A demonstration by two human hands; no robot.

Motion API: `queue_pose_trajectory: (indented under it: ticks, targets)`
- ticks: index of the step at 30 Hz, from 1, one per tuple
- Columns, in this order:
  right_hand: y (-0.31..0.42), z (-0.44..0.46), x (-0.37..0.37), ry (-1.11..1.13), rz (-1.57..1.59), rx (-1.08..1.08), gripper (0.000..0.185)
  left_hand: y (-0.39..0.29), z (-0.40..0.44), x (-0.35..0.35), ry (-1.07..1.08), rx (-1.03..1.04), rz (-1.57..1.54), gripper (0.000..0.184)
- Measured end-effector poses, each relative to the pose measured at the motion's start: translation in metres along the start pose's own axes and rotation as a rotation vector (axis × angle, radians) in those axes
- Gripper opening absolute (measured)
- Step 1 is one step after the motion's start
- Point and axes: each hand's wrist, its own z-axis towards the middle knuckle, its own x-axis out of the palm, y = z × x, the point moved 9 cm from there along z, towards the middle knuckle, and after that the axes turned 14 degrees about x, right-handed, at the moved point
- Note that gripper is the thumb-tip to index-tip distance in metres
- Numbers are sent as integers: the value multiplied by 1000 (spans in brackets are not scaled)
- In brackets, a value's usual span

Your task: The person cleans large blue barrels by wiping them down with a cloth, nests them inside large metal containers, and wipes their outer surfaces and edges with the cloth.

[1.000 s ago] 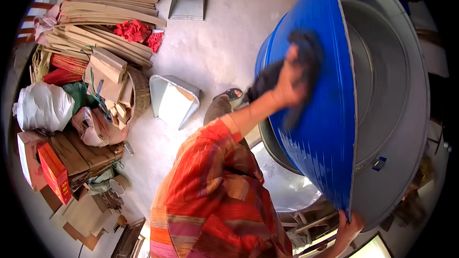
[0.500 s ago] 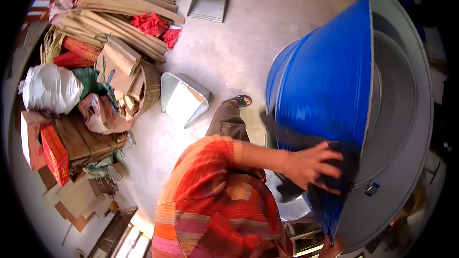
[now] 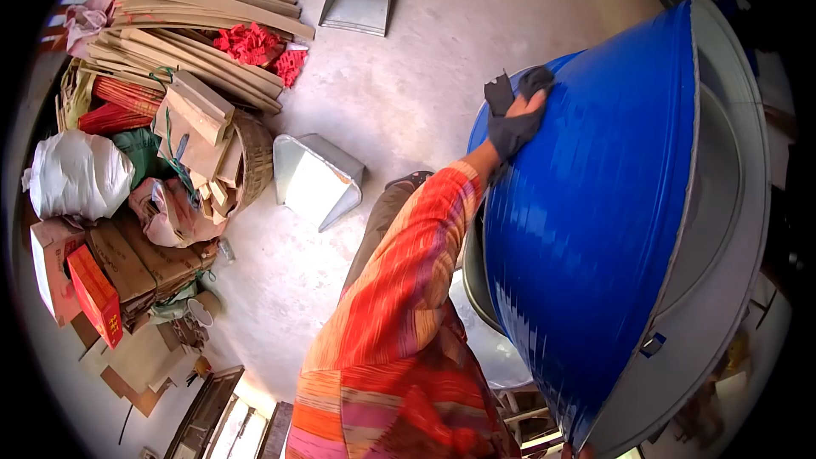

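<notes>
My left hand point(image 3: 525, 106) reaches up to the far left part of a large blue tub point(image 3: 586, 178). Its fingers are closed on a dark cloth point(image 3: 514, 132), which wraps round the hand and lies against the blue outer wall. The tub is tipped on its side, its opening facing right. At the bottom edge, my right hand point(image 3: 578, 452) grips the tub's rim at its lowest corner; most of that hand is cut off by the frame.
A large grey metal vessel point(image 3: 727, 289) stands behind the tub at the right. Two metal dustpans point(image 3: 357, 8) point(image 3: 327, 174) lie on the floor point(image 3: 433, 51). Wood strips point(image 3: 195, 13), a woven basket point(image 3: 255, 157), bags point(image 3: 81, 174) and boxes point(image 3: 93, 293) crowd the left side.
My left hand swept down the blue wall with the cloth, then moved back up to its far left part. The blue tub has shifted and turned somewhat; my right hand remains at its lower rim.
</notes>
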Motion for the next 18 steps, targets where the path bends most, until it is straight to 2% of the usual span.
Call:
queue_pose_trajectory:
  ticks: [1,3,4,5,7,9,10,13,14,15,17,18]
  targets:
    - [1,1,-2,-1,-2,2,14,-11,-21,-10,-5,-223,31,43]
    - [4,2,-2,0,54,-79,11,-12,-57,-29,-123,-57,128,43]
    - [-32,-3,8,65,63,49,9,-7,-78,-37,-173,28,195,43]
    - [-29,-2,8,61,68,53,9,-2,-98,-42,-196,66,243,43]
    - [-12,0,5,38,6,-51,10,-5,-138,-46,-185,88,334,42]
    - [-5,5,3,27,-35,-27,11,-18,-160,-39,-84,40,409,44]
    - [-1,8,3,28,-76,-10,13,-38,-151,-32,-63,45,404,44]
    - [-3,14,6,26,-83,0,12,-146,-103,10,-35,143,94,45]
    - [-82,-18,27,-59,59,80,16,-178,-78,29,5,158,-49,47]
    - [-101,-24,36,10,68,303,21,-208,-57,40,-20,213,-143,48]
    - [-74,-31,30,-109,7,189,19,-271,-16,63,100,452,65,42]
    - [-90,-37,40,-38,106,333,20,-287,1,70,33,517,8,36]
